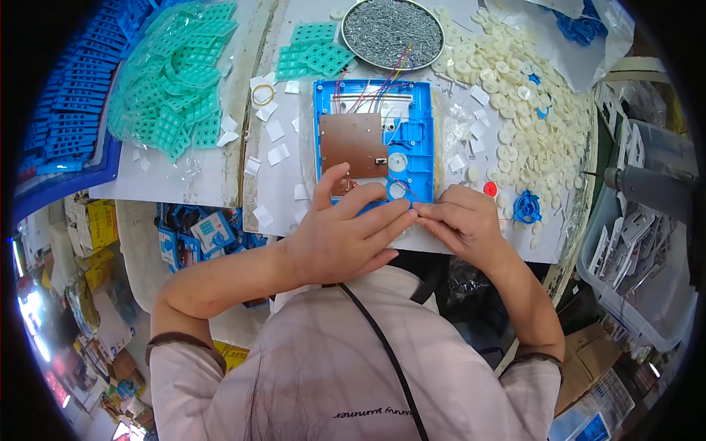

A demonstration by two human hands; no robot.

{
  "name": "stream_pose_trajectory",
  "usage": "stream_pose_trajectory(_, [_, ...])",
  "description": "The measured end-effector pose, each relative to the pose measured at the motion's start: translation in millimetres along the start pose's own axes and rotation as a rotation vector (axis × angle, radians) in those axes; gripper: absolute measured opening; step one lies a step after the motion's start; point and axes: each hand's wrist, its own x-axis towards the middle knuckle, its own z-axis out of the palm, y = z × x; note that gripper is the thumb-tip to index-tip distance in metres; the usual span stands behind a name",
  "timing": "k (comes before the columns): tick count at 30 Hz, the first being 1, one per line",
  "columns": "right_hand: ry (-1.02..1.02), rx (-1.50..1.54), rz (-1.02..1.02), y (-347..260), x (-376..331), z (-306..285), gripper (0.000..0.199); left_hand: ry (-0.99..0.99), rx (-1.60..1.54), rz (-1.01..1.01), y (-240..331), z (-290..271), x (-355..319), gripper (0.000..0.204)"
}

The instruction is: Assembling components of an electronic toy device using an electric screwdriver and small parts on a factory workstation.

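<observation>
A blue plastic casing lies on the table in front of me, its inner side up. A brown circuit board sits in it, with thin coloured wires running out past the far edge. My left hand rests over the casing's near edge with its fingers spread, the thumb by the board. At the casing's near right corner, my right hand is closed in a pinch beside the left fingertips. What it pinches is too small or hidden to tell.
A round tray of small screws stands at the back. Cream plastic discs are heaped on the right, near a blue ring-shaped part. Green keypad sheets pile up at left. White paper squares lie about.
</observation>
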Motion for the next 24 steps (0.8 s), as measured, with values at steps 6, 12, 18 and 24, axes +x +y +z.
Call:
stream_pose_trajectory(6, [-0.086,0.200,0.157,-2.4,3.5,-6.4,0.014,-0.017,0.044,0.080,-6.9,6.4,-2.6,0.055])
stream_pose_trajectory(12, [-0.215,0.340,0.457,-5.6,13.6,-15.1,0.010,-0.027,0.113,0.109,-2.1,6.6,-1.2,0.052])
stream_pose_trajectory(18, [-0.215,0.067,0.353,-16.8,15.2,-11.0,0.006,0.028,0.198,0.148,0.8,12.1,2.3,0.046])
stream_pose_trajectory(24, [-0.084,0.049,0.411,-28.7,60.0,-16.7,0.011,0.010,-0.038,0.037,-7.0,-10.5,16.9,0.039])
